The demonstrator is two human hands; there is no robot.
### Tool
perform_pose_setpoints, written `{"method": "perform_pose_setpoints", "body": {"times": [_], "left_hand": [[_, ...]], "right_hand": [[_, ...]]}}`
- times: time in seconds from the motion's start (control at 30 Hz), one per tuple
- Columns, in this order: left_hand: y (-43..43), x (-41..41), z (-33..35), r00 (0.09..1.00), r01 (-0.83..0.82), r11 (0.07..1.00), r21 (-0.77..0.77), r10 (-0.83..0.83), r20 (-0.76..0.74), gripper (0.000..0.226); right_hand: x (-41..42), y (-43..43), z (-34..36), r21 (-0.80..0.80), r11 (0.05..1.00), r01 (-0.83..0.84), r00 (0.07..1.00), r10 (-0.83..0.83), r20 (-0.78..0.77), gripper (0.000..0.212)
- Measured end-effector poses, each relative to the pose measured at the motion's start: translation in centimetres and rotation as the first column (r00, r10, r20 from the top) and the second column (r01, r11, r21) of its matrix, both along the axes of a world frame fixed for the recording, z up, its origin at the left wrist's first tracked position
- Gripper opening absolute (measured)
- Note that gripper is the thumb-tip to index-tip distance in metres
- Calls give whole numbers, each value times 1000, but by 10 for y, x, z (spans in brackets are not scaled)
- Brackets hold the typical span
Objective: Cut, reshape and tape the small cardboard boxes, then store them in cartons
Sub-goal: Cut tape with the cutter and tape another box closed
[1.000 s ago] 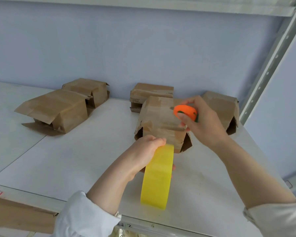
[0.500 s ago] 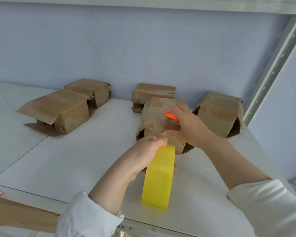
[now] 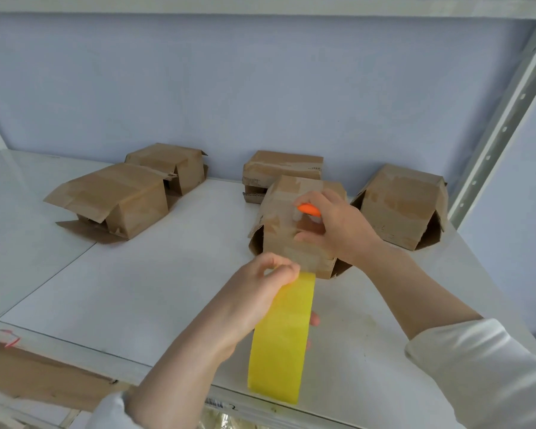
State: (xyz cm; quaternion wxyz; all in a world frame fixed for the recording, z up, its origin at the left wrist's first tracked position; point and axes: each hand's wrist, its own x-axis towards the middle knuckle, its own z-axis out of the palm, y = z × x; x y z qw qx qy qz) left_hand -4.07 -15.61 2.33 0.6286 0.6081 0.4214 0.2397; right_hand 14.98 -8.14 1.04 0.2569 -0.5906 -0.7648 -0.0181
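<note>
A small cardboard box [image 3: 283,212] stands in the middle of the white shelf [image 3: 143,283], with clear tape running down its front. My right hand [image 3: 334,224] lies on the box's top and grips a small orange cutter [image 3: 309,209]. Just in front of the box, my left hand [image 3: 260,292] grips a big yellow tape roll [image 3: 283,339] held upright on edge. The tape between the roll and the box is barely visible.
Other small cardboard boxes sit around: one at the right [image 3: 406,205], one behind [image 3: 283,170], two at the left [image 3: 115,199] [image 3: 171,164]. A metal upright [image 3: 502,128] borders the right side. Brown cardboard [image 3: 28,379] lies below the shelf's front edge.
My right hand came down from above the box and now rests on its top with the cutter. The left hand and the tape roll have stayed almost still.
</note>
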Motion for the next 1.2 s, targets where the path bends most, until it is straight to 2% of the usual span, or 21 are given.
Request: {"method": "perform_pose_setpoints", "body": {"times": [0.03,0.1,0.17,0.2,0.27,0.33,0.47,0.53,0.63,0.77,0.87,0.93,1.0,1.07,1.13,1.2], "left_hand": [[-4,-4,2,998,-14,1000,-23,16,65,20],[-9,-10,4,991,-54,998,34,49,126,19],[-9,-15,5,982,-96,988,118,75,174,18],[-7,-17,5,978,-112,983,148,83,193,18],[-4,-23,3,973,-143,975,172,106,207,19],[2,-29,1,973,-158,968,193,120,196,20],[18,-45,6,969,-179,966,188,140,203,12],[32,-57,4,967,-200,960,198,162,195,13],[57,-78,6,972,-209,952,223,177,157,18],[102,-110,5,970,-245,939,242,236,67,38],[137,-130,0,960,-238,922,307,272,-72,81],[153,-133,-1,941,-268,909,320,318,-115,76],[165,-134,2,913,-317,881,350,383,-138,67],[174,-139,7,891,-311,862,401,411,-192,68],[177,-146,11,877,-250,868,430,391,-279,72],[174,-154,9,864,-164,884,438,342,-368,71]], "right_hand": [[1,-1,4,-19,1000,-16,998,15,-68,53],[2,-9,15,-49,997,-61,946,42,-322,43],[-5,-22,26,-79,988,-136,790,60,-610,30],[-11,-29,30,-96,979,-181,704,61,-707,28],[-28,-40,33,-124,955,-268,612,70,-788,28],[-46,-45,32,-142,935,-325,608,92,-789,34],[-75,-36,30,-179,903,-390,662,140,-737,43],[-89,-26,30,-161,920,-356,702,150,-696,36],[-114,-1,27,-104,956,-276,702,126,-701,21],[-148,40,20,-117,976,-182,681,40,-731,20],[-168,73,16,-251,944,-213,564,-91,-821,21],[-174,92,12,-338,923,-186,562,-183,-806,18],[-176,111,6,-369,927,-68,628,-248,-738,17],[-177,124,4,-360,932,41,741,-270,-615,23],[-174,125,8,-332,939,92,821,-261,-508,32],[-160,115,17,-230,960,159,844,-253,-473,35]]}}
